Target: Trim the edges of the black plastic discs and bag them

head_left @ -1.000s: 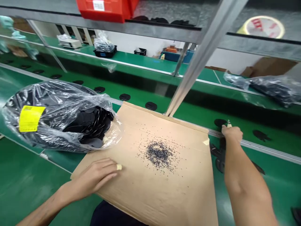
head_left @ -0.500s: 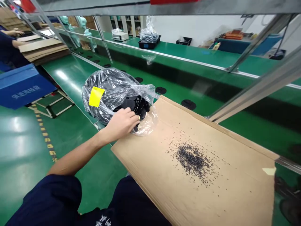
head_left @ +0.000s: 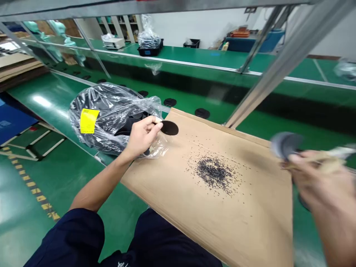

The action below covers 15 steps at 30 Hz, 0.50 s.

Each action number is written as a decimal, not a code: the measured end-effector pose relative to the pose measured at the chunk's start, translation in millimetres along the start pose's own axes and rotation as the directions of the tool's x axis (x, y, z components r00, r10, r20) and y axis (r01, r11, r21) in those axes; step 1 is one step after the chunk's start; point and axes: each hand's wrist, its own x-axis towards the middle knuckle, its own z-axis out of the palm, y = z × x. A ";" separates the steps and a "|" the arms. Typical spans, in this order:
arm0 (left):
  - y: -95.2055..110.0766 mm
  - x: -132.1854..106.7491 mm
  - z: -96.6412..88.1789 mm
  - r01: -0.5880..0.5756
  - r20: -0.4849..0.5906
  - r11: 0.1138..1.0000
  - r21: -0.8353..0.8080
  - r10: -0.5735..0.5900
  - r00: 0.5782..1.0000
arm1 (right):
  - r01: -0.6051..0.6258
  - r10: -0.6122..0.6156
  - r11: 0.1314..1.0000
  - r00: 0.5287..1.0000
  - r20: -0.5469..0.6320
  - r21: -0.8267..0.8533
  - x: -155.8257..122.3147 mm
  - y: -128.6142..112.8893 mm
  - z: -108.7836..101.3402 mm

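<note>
My left hand (head_left: 143, 136) pinches the edge of a thin black disc (head_left: 170, 128) between thumb and fingers, above the cardboard sheet's left end. Beside it lies a clear plastic bag (head_left: 111, 102) of black discs, its mouth open towards the cardboard, with a yellow label (head_left: 89, 121) on it. My right hand (head_left: 317, 178), smeared by motion, is over the cardboard's right end. Its fingers are closed on another dark disc (head_left: 286, 144); a pale, long thing (head_left: 340, 152) also sticks out of this hand, too blurred to name.
Small black bits (head_left: 215, 172) lie heaped and scattered on the cardboard sheet (head_left: 194, 222). Behind, several black discs (head_left: 202, 113) rest in a row on a green belt. A slanted metal post (head_left: 258, 92) rises at the cardboard's back edge. Cardboard sheets (head_left: 19, 66) are stacked far left.
My left hand has drawn a black disc out of the bag and moved it over the cardboard. My right hand has come into view from the right. The view has turned rightward.
</note>
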 end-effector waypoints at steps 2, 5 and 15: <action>1.3 3.6 41.8 0.135 0.036 0.942 -0.307 -0.130 0.991 | -0.097 0.091 0.995 0.983 0.161 0.033 -29.3 3.2 25.9; 7.1 6.4 106.2 0.342 0.104 0.757 -0.557 -0.346 0.933 | -0.033 0.036 0.999 0.929 0.368 -0.015 -61.6 8.7 66.9; 24.5 1.2 161.1 0.624 0.446 0.212 -0.752 -0.534 0.719 | 0.699 -0.468 0.715 0.492 0.734 -0.012 -116.2 17.9 98.6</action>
